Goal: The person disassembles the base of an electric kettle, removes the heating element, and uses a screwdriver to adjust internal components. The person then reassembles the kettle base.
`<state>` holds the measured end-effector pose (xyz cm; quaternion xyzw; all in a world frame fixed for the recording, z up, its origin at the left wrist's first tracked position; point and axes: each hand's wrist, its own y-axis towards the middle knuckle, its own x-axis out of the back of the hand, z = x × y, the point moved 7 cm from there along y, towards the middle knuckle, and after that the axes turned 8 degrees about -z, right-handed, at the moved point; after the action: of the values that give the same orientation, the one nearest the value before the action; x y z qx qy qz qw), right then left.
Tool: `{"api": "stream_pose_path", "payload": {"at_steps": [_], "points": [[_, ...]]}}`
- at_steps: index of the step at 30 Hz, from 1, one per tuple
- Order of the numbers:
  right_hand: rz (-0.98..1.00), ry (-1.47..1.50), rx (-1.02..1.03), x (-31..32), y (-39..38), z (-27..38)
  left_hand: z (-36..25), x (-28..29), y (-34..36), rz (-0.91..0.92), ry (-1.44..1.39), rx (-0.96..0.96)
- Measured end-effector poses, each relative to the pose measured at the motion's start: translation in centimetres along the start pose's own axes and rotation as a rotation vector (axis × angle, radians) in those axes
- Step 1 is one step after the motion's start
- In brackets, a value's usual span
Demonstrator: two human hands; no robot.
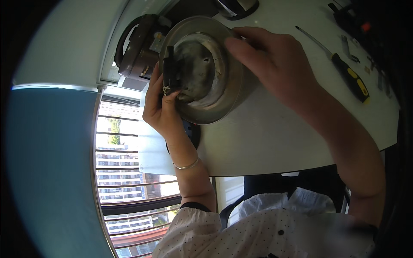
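Metal vessel [195,64] is up in front of the person, above the far-left part of the white table [279,146]. Tilted, round face toward the camera: wide rim, paler ring inside it, dark stained disc in the middle. Black fitting [171,71] sits at the left part of that face, a small light-coloured bit at its near end.

Left hand [161,105] has hold of the vessel at its near-left edge: thumb on the face just by the fitting, fingers wrapped round the left side, partly hidden. Silver bangle [186,166] on that wrist.

Right hand [275,62] is at the vessel's right side, thumb and forefinger bent, only a small gap between them, thumb tip overlapping the wall. Other fingers hidden; can't tell if it's gripping or just resting there.

Right of that hand: screwdriver [349,77], black and yellow handle toward the near right, shaft pointing far left. Small metal parts [345,45] lie just beyond it.

Brown appliance [140,60] with a curved handle stands left of the vessel. Dark rounded object [236,8] at the far edge of view, kind unclear. Barred window [124,172] and blue panel [51,163] on the left.
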<state>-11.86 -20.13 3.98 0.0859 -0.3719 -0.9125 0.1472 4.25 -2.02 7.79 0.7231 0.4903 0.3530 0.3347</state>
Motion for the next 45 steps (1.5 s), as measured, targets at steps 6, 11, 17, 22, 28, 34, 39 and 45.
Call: {"api": "stream_pose_path", "payload": {"at_steps": [6, 11, 17, 22, 28, 34, 39, 45], "points": [[0.253, -0.125, -0.123, -0.8, -0.1, 0.4, 0.9, 0.7, 0.1, -0.043, -0.061, 0.081], [0.175, -0.128, -0.079, -0.6, -0.2, 0.8, 1.3, 0.7, 0.3, -0.100, -0.080, 0.104], [0.098, -0.090, 0.024, -0.5, -0.6, 1.0, 2.1, 1.6, 0.1, -0.186, -0.145, 0.200], [0.121, -0.101, 0.028, -0.7, -0.7, 1.3, 2.5, 2.0, 0.5, -0.167, -0.103, 0.165], [0.188, -0.155, -0.007, -0.5, -0.8, 1.7, 3.0, 2.3, 0.7, -0.136, -0.080, 0.159], [0.184, -0.154, 0.001, -0.4, -0.9, 2.0, 3.2, 2.2, 0.8, -0.104, -0.023, 0.169], [0.158, -0.145, 0.018, -0.3, -1.1, 2.3, 3.6, 2.9, 1.5, -0.045, 0.012, 0.083], [0.221, -0.140, -0.013, -0.5, -1.3, 2.3, 3.9, 3.6, 1.8, -0.083, 0.126, -0.012]]}}
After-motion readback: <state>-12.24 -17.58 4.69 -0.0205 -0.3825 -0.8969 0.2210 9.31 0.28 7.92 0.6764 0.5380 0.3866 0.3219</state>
